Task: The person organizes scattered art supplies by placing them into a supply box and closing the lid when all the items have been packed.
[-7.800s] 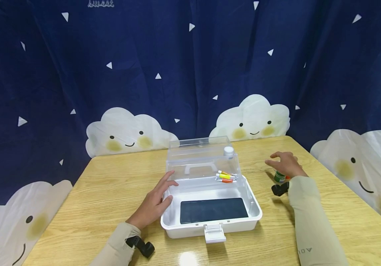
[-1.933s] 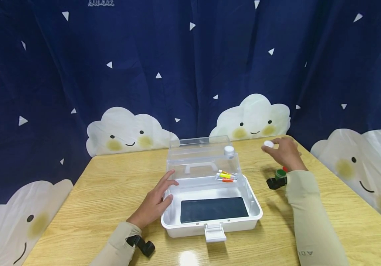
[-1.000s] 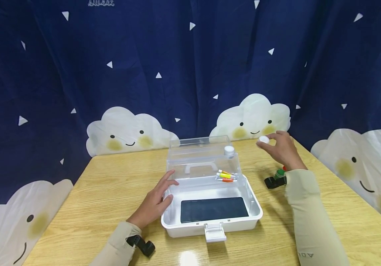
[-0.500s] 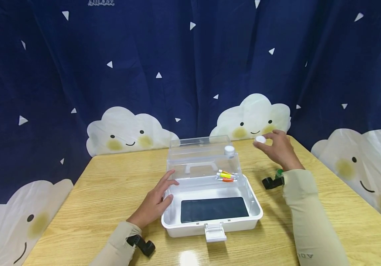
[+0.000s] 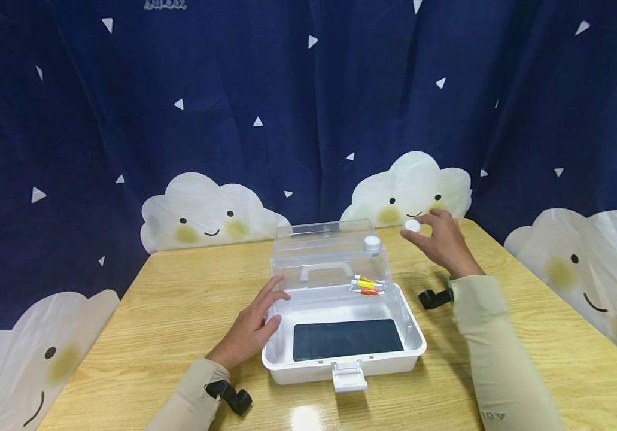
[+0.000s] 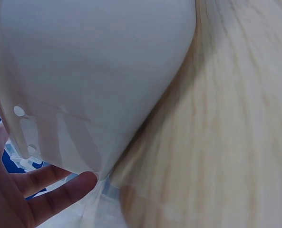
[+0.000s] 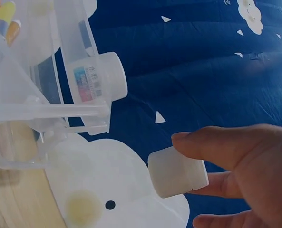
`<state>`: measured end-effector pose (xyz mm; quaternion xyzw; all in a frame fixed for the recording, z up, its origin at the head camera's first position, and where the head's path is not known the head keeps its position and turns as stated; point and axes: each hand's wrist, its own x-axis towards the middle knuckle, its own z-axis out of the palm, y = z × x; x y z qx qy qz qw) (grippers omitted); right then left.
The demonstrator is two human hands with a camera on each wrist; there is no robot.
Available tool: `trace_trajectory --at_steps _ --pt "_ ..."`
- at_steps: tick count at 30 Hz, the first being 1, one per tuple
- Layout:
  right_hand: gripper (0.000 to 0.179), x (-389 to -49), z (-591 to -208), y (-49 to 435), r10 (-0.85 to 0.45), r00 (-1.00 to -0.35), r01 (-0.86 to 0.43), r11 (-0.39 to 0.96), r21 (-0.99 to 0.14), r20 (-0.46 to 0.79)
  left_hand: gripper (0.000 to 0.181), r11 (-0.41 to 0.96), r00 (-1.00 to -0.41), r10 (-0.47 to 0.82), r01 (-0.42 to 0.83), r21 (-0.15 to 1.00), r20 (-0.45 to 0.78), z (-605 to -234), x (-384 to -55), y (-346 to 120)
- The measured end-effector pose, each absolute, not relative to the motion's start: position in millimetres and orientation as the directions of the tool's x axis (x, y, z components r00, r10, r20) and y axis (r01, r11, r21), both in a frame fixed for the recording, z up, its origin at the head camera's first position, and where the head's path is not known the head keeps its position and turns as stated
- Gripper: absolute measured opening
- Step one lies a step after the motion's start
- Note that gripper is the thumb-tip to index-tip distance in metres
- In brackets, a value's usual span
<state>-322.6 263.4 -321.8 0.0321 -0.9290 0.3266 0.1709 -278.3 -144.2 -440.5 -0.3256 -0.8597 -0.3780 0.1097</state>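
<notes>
A white plastic box (image 5: 343, 374) with a latch at the front stands on the table, its clear lid (image 5: 313, 230) raised at the back. My left hand (image 5: 249, 332) rests on the box's left rim, some fingers along the outer wall, thumb over the edge. My right hand (image 5: 443, 242) pinches a small white round jar (image 7: 176, 173) between thumb and fingers, in the air right of the lid. A similar white-capped jar (image 5: 372, 243) with a printed label sits in the clear upper part, near its right end. Several small yellow and orange tubes (image 5: 367, 285) lie before it.
A dark flat rectangle (image 5: 348, 340) lies on the box floor. A wooden table (image 5: 190, 287) is all around, with a blue cloud-print curtain (image 5: 222, 72) behind it. A sliver of a green container (image 5: 450, 279) shows behind the right wrist.
My right hand has taken up the white jar and carried it up and left towards the box. Its wrist now covers most of the green container and the red thing. The left hand has stayed still.
</notes>
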Motion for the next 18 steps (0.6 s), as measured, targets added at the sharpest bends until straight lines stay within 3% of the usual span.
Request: trace_trajectory --at_steps 18 --pt "0.059 -328.7 -329.6 249.1 0.047 -0.927 -0.206 0.765 -0.610 0.373 0.039 0.508 -0.772 0.466 0.633 0.583 0.432 -441.8 -279.1 -143.5"
